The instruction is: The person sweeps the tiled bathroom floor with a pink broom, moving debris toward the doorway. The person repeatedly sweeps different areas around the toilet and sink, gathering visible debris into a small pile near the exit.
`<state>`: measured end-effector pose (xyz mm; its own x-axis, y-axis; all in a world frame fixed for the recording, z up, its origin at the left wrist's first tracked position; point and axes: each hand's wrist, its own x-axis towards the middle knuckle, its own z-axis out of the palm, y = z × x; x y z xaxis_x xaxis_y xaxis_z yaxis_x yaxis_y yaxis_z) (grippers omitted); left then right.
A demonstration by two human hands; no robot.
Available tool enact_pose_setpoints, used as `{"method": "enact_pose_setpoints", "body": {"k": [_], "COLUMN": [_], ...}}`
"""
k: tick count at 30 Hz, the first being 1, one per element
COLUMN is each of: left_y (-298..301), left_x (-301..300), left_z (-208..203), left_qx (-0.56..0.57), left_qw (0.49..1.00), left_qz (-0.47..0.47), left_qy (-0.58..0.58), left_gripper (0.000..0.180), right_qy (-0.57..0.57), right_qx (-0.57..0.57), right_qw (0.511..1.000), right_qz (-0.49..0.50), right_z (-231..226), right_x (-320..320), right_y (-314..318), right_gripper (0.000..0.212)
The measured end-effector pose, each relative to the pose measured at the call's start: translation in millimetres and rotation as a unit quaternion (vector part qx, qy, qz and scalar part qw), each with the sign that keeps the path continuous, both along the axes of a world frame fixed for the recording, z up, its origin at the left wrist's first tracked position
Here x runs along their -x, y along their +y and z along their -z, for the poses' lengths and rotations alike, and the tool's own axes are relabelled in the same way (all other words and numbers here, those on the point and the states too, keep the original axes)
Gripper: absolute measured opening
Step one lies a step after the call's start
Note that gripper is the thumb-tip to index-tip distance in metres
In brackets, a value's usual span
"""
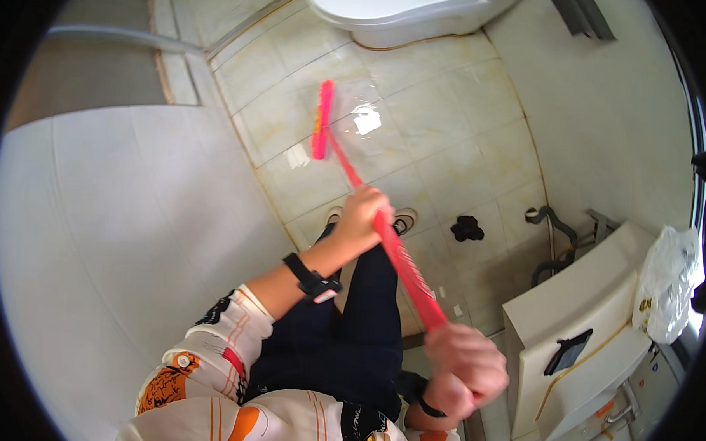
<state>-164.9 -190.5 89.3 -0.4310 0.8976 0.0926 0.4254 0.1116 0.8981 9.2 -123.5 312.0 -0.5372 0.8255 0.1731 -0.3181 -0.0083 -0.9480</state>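
A pink-red floor squeegee (413, 278) slants across the middle of the view. Its long, narrow head (323, 120) rests on wet, shiny tiles. My left hand (365, 217) is closed around the handle partway down, just in front of my feet. Farther up, near the handle's top end, my right hand (464, 372) grips it, slightly blurred. A black band with a small device (312, 280) is strapped to my left wrist.
A white toilet (399, 12) stands at the far side. To the right are a white sink cabinet (582, 337), a clear plastic bag (668, 286) and a dark drain hose (563, 228). A black object (467, 228) lies on the floor. A white wall (127, 244) runs along the left.
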Motion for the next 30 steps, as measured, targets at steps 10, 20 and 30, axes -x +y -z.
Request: {"method": "enact_pose_setpoints", "body": {"k": [10, 20, 30], "left_y": [-124, -20, -126], "left_x": [65, -17, 73], "left_z": [78, 24, 19], "left_qx": [0.055, -0.068, -0.004], "left_qw": [0.996, 0.984, 0.995], "left_qz": [-0.059, 0.086, -0.099], "left_qy": [-0.026, -0.14, -0.018], "left_gripper": [0.021, 0.024, 0.017], "right_qy": [-0.068, -0.138, -0.082], "right_qx": [0.004, -0.135, -0.008], "right_qw": [0.992, 0.978, 0.997], "right_qz": [-0.108, -0.082, 0.0], "right_z": [52, -24, -4], "right_x": [92, 77, 94], "right_y": [-65, -96, -133], "right_gripper": [0.011, 0.026, 0.012]}}
